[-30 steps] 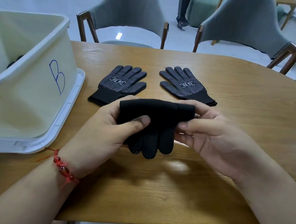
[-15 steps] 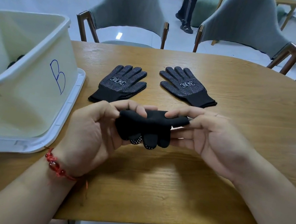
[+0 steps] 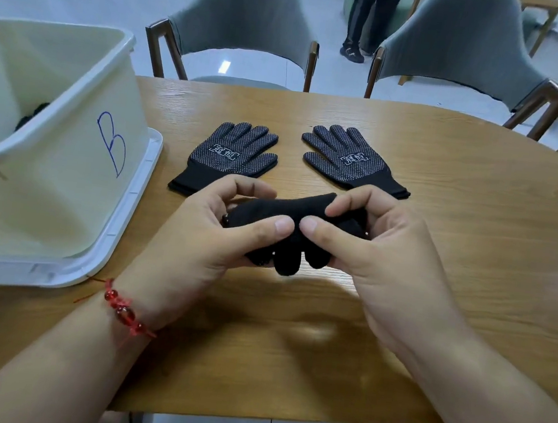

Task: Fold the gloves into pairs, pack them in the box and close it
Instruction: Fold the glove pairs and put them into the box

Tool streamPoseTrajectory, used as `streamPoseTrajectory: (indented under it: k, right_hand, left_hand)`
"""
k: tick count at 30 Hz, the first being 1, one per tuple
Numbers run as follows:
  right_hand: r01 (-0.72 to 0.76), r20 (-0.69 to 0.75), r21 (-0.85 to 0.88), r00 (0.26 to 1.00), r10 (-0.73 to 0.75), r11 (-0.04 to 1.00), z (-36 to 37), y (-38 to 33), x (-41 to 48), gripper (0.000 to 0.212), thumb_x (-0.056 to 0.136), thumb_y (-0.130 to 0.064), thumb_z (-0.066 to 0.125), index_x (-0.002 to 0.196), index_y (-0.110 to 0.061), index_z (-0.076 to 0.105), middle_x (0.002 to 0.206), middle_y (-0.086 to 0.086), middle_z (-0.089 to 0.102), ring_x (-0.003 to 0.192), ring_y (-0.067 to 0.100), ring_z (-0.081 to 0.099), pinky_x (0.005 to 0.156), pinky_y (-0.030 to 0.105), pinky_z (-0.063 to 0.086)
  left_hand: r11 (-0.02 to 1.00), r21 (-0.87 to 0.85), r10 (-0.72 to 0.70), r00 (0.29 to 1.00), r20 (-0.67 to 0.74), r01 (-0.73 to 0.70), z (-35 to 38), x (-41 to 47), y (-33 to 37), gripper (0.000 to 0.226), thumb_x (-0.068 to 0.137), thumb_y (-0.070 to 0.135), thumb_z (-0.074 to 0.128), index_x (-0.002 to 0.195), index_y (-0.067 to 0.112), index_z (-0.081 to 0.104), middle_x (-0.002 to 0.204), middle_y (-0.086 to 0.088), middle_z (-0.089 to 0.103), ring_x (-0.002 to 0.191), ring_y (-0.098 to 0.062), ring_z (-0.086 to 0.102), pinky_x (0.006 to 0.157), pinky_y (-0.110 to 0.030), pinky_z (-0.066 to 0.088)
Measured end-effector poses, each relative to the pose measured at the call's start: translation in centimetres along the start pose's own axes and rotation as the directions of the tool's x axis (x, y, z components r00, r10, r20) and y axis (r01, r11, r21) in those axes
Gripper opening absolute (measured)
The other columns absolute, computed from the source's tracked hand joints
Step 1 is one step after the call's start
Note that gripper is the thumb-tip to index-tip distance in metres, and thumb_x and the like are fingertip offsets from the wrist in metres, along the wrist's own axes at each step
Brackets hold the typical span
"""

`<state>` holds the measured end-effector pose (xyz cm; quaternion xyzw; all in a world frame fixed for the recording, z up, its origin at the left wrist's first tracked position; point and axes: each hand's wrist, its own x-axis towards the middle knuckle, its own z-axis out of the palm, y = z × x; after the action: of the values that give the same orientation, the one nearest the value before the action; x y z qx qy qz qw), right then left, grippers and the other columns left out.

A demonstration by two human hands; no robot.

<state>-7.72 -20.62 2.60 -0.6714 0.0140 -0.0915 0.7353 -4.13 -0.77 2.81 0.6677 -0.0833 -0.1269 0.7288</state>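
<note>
Both hands closed on a bundle of black knit gloves (image 3: pixel 290 224), held just above the wooden counter (image 3: pixel 458 230) near its front edge: left hand (image 3: pixel 199 237) pinching the left end, right hand (image 3: pixel 380 253) the right, thumbs nearly meeting on top, probably to tuck the cuff over and lock the pair. Glove fingertips hanging below. Farther back, two black dotted gloves (image 3: pixel 231 156) and (image 3: pixel 352 158) lying flat, palms up, apart, likely awaiting pairing. At left, an open cream plastic box marked B (image 3: pixel 80 156), standing on its white lid (image 3: pixel 124 229), something dark barely visible inside.
</note>
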Motion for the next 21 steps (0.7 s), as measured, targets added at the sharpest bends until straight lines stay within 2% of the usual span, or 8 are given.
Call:
streamPoseTrajectory:
  k: [3,6,9,13,16,19,21]
  right_hand:
    - [0.044,-0.029,-0.013,0.999,-0.044,0.999,0.2,-0.2,0.1,0.031,0.082,-0.008,0.091,0.093,-0.022,0.066,0.090,0.010,0.076,0.078,0.029,0.072,0.081,0.065,0.059]
    - [0.085,-0.016,-0.045,0.996,-0.085,0.995,0.8,-0.5,0.4,0.041,0.080,-0.016,0.092,0.109,-0.024,0.063,0.096,0.008,0.077,0.083,0.030,0.075,0.082,0.059,0.062]
    - [0.109,0.040,-0.052,0.994,-0.107,0.993,1.6,-1.1,0.8,0.049,0.086,-0.012,0.090,0.126,-0.026,0.066,0.101,0.010,0.077,0.088,0.031,0.076,0.087,0.060,0.063]
    - [0.168,0.128,-0.077,0.979,-0.158,0.983,2.8,-2.4,1.1,0.029,0.089,-0.013,0.087,0.115,-0.021,0.078,0.098,0.011,0.078,0.080,0.032,0.074,0.085,0.056,0.062]
    - [0.199,0.140,-0.056,0.972,-0.190,0.978,3.6,-3.4,1.2,0.025,0.088,-0.012,0.087,0.112,-0.018,0.080,0.094,0.010,0.078,0.074,0.031,0.072,0.078,0.049,0.060]
    - [0.236,0.154,-0.034,0.961,-0.228,0.971,4.7,-4.5,1.1,0.024,0.088,-0.012,0.087,0.111,-0.016,0.081,0.093,0.010,0.078,0.073,0.030,0.071,0.078,0.046,0.058]
    - [0.262,0.176,-0.015,0.951,-0.255,0.965,5.5,-5.3,0.9,0.025,0.088,-0.011,0.086,0.112,-0.014,0.080,0.088,0.010,0.077,0.070,0.031,0.070,0.075,0.042,0.057]
  left_hand:
    - [0.999,0.012,0.047,0.999,0.020,-0.047,-0.1,-0.4,0.5,0.044,0.078,0.012,0.090,0.118,0.013,0.072,0.109,-0.018,0.074,0.098,-0.037,0.077,0.079,-0.041,0.064]
    - [0.992,-0.007,0.126,0.990,-0.057,-0.127,-0.3,-0.6,1.0,0.036,0.083,0.015,0.079,0.118,0.008,0.074,0.106,-0.023,0.075,0.093,-0.040,0.077,0.076,-0.041,0.064]
    - [0.984,0.013,0.179,0.975,-0.129,-0.179,-0.6,-0.8,1.7,0.031,0.087,0.016,0.076,0.116,0.005,0.075,0.099,-0.026,0.076,0.084,-0.042,0.076,0.073,-0.039,0.064]
    - [0.959,0.087,0.281,0.942,-0.184,-0.269,-0.9,-1.9,3.1,0.021,0.090,0.017,0.075,0.108,0.007,0.077,0.088,-0.020,0.078,0.076,-0.039,0.077,0.069,-0.034,0.064]
    - [0.930,0.127,0.362,0.917,-0.167,-0.344,-1.0,-3.1,4.5,0.012,0.092,0.013,0.074,0.103,0.012,0.077,0.083,-0.015,0.078,0.071,-0.033,0.076,0.067,-0.030,0.063]
    - [0.901,0.146,0.429,0.891,-0.150,-0.410,-1.6,-4.4,5.9,0.015,0.091,0.011,0.072,0.103,0.019,0.077,0.086,-0.007,0.079,0.073,-0.023,0.077,0.067,-0.024,0.062]
    - [0.886,0.157,0.459,0.875,-0.155,-0.437,-2.1,-5.3,6.8,0.017,0.092,0.008,0.071,0.107,0.016,0.075,0.089,-0.005,0.080,0.076,-0.019,0.077,0.068,-0.021,0.061]
